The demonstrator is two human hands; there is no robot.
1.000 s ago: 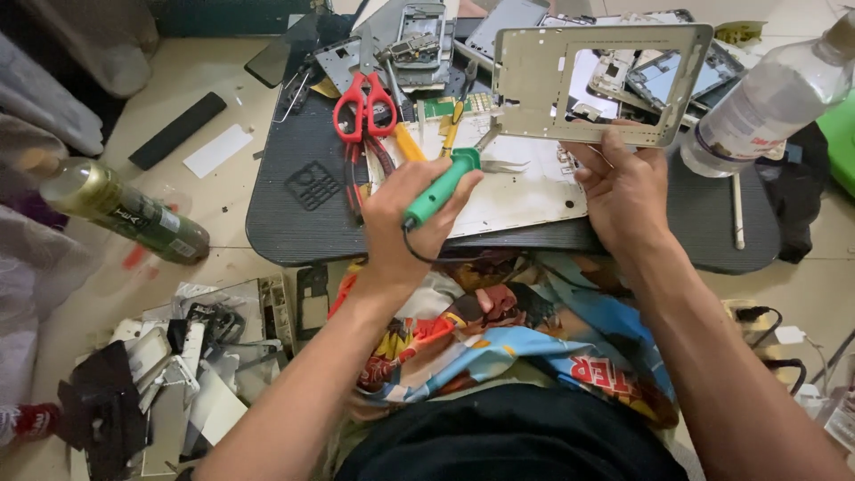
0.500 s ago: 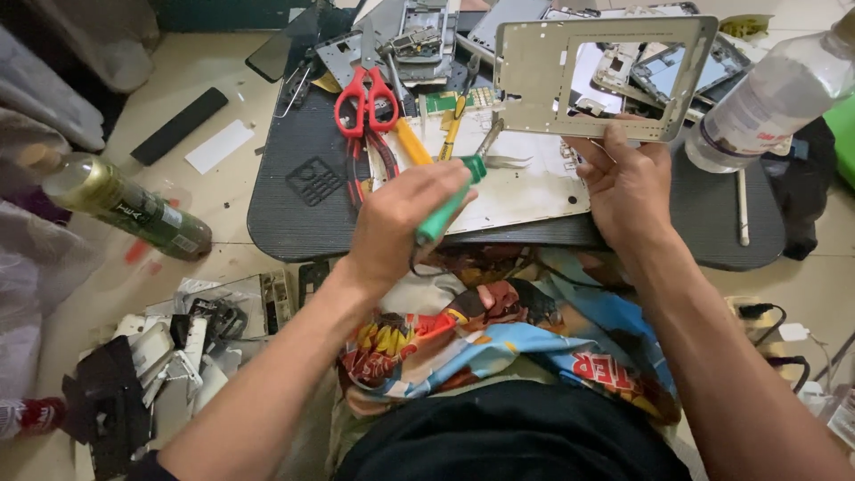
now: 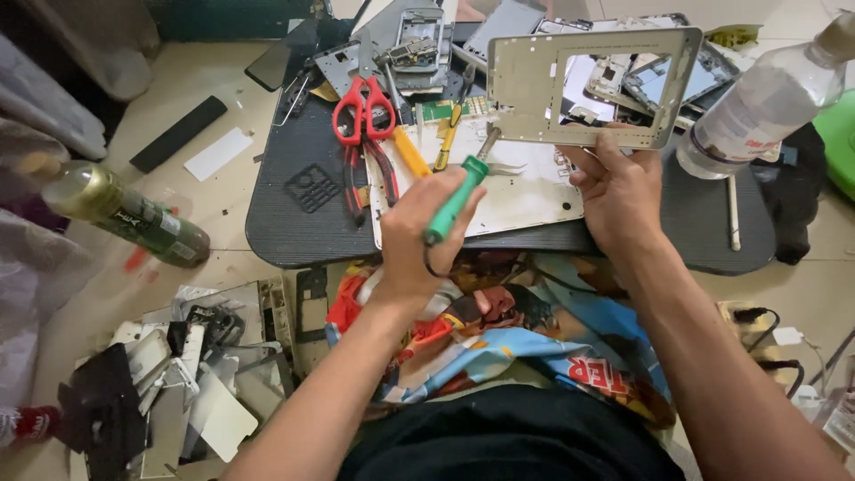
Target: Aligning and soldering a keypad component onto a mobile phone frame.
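Left hand (image 3: 419, 236) has its fingers clamped around the green-handled screwdriver (image 3: 454, 200), tip near the metal frame (image 3: 592, 89), which the right hand (image 3: 619, 191) pinches upright above the surface (image 3: 303, 223). Probably best to steady that frame's bottom edge before pressing.

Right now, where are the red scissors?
In the head view, the red scissors lie on the dark mat's upper left, just left of the yellow-handled tool, above the left hand.

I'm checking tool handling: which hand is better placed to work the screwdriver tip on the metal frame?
Left. The left hand grips the green screwdriver, its tip at the metal frame's lower corner; the right hand holds the frame.
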